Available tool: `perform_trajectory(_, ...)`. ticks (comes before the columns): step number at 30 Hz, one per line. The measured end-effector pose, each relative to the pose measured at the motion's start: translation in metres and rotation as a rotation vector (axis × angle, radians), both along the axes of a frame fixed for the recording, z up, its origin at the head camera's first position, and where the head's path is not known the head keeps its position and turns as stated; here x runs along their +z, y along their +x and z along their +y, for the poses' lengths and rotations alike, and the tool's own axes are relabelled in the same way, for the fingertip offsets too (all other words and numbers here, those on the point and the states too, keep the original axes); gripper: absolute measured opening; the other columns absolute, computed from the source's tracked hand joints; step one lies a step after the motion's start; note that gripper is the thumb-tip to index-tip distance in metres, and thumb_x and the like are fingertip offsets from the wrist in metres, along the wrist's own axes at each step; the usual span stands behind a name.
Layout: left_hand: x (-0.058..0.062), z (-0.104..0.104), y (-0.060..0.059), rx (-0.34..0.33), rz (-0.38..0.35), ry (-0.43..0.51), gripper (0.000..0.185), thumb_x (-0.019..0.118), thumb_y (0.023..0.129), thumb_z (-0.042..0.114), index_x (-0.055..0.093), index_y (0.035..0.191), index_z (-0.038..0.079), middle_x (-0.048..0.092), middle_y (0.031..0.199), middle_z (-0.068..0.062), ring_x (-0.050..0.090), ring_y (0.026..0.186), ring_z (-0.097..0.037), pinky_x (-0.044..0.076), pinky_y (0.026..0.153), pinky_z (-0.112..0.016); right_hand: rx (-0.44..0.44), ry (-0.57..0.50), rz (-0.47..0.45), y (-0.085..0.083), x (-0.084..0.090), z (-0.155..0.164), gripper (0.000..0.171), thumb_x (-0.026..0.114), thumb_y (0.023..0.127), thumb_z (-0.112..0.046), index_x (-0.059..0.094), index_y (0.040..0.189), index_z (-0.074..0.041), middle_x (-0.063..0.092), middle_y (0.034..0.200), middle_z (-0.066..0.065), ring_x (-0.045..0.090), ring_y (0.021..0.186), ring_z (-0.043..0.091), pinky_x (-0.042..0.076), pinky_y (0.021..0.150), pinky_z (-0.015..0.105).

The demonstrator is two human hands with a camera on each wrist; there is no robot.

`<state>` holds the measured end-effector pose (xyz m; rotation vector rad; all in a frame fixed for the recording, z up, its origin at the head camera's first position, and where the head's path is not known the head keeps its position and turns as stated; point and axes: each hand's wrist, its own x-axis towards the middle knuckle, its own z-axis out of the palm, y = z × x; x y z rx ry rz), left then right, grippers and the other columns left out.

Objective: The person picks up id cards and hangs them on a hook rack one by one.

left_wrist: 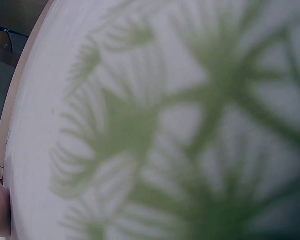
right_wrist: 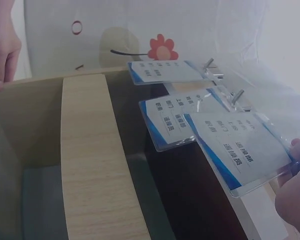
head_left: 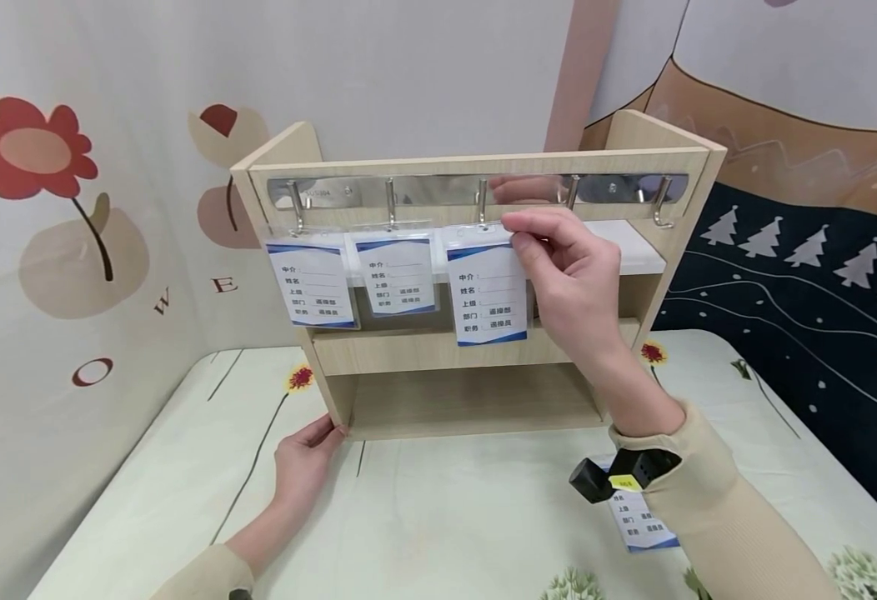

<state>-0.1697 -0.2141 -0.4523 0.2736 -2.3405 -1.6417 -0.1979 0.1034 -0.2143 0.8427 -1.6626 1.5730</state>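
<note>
My right hand [head_left: 569, 279] pinches the top right corner of a clear-sleeved name badge [head_left: 488, 292], white with blue edges. This badge is at the middle hook [head_left: 482, 200]; I cannot tell whether the hook passes through its slot. Two similar badges, the left one [head_left: 313, 283] and its neighbour [head_left: 397, 275], hang from the first two hooks. My left hand [head_left: 307, 462] rests against the lower left corner of the wooden shelf [head_left: 438, 354]. Seen from the right wrist, the left hand [right_wrist: 4, 50] touches the shelf's side edge. The left wrist view mostly holds blurred tablecloth.
Another badge [head_left: 643, 521] lies on the tablecloth [head_left: 423, 517], partly covered by my right wrist and its black camera [head_left: 626, 473]. The right end hook [head_left: 662, 202] of the metal rail has no badge. A patterned curtain [head_left: 146, 250] stands behind and to the left.
</note>
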Motion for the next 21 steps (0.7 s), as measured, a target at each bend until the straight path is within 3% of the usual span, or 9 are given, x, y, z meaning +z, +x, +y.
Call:
perform_trajectory(6, 0.0, 0.0, -0.001, -0.002, -0.016, 0.004, 0.037, 0.067, 0.098, 0.004, 0.063, 0.134, -0.006, 0.066, 0.129, -0.022, 0.066, 0.114, -0.023, 0.052, 0.078, -0.008, -0.026, -0.022, -0.028, 0.003, 0.002, -0.003, 0.02, 0.06, 0.098, 0.01, 0.073, 0.113, 0.01, 0.071, 0.111, 0.013, 0.068, 0.092, 0.016, 0.056, 0.077, 0.02)
perform_trajectory(9, 0.001, 0.0, 0.001, -0.008, -0.016, 0.012, 0.038, 0.067, 0.099, 0.005, 0.063, 0.135, -0.006, 0.065, 0.13, -0.023, 0.065, 0.116, -0.027, 0.052, 0.079, -0.009, -0.037, -0.029, -0.048, 0.004, 0.003, -0.005, 0.019, 0.061, 0.098, 0.009, 0.073, 0.113, 0.009, 0.071, 0.112, 0.015, 0.068, 0.094, 0.015, 0.055, 0.077, 0.019)
perform_trajectory(21, 0.002, 0.0, 0.001, -0.008, -0.017, 0.003, 0.038, 0.066, 0.099, 0.004, 0.062, 0.135, -0.006, 0.065, 0.13, -0.023, 0.065, 0.118, -0.031, 0.051, 0.079, -0.008, -0.091, -0.017, -0.221, 0.012, 0.009, -0.006, 0.022, 0.061, 0.1, 0.004, 0.073, 0.118, 0.005, 0.072, 0.117, 0.009, 0.066, 0.099, 0.016, 0.054, 0.088, 0.021)
